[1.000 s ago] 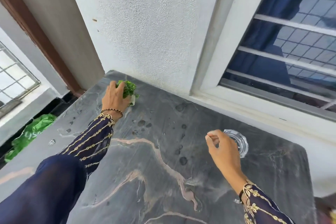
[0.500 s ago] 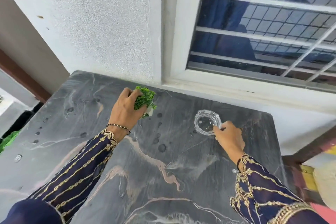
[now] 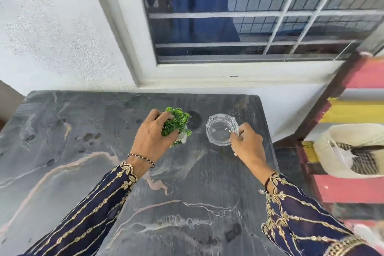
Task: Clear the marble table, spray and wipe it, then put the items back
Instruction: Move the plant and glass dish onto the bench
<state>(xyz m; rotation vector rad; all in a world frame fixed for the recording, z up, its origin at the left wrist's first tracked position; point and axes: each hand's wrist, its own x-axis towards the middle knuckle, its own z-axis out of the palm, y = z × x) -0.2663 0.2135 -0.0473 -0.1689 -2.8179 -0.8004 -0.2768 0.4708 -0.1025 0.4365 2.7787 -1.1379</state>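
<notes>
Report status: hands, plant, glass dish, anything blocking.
Left hand closed on small green plant. Right hand pinching rim of glass dish. Both over marble table, dark wet spots on it. Nothing in the way.

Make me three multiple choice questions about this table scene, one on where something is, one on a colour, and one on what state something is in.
1. Where does the glass dish sit relative to the small plant?
A. To its right
B. To its left
C. On top of it

2. What colour is the plant's foliage?
A. Red
B. Green
C. Yellow

3. What is the left hand doing?
A. Lying flat on the marble table
B. Holding a spray bottle
C. Gripping the plant

Answers: 1 A, the dish is right of the plant, at the right hand. 2 B, the leaves are bright green. 3 C, its fingers wrap the plant.
</notes>
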